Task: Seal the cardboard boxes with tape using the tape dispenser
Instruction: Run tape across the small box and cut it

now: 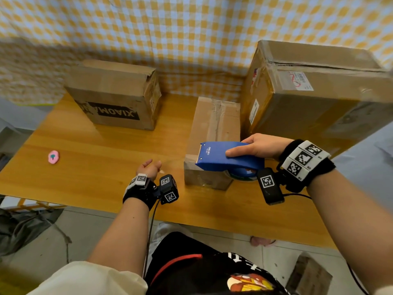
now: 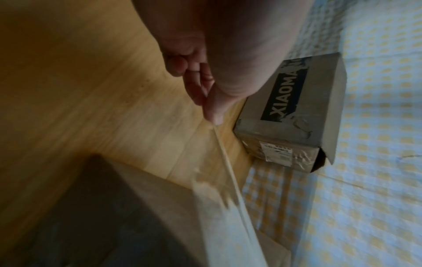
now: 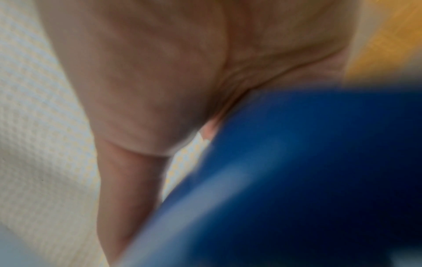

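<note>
My right hand (image 1: 255, 147) grips a blue tape dispenser (image 1: 223, 158) and holds it over the near end of a small long cardboard box (image 1: 214, 124) on the wooden table (image 1: 95, 145). The dispenser's toothed blade faces left. A strip of clear tape (image 1: 172, 161) runs left from it to my left hand (image 1: 150, 167). In the left wrist view the thumb and a finger of that hand (image 2: 205, 90) pinch the tape's (image 2: 228, 171) end above the table. The right wrist view is blurred, showing only my palm (image 3: 171, 81) against the blue dispenser (image 3: 297, 171).
A box printed XIAOMA (image 1: 114, 96) stands at the back left, one end flap loose. A large taped box (image 1: 314, 88) stands at the back right, against the small one. A pink eraser-like item (image 1: 53, 156) lies at the table's left. A yellow checked cloth (image 1: 191, 39) hangs behind.
</note>
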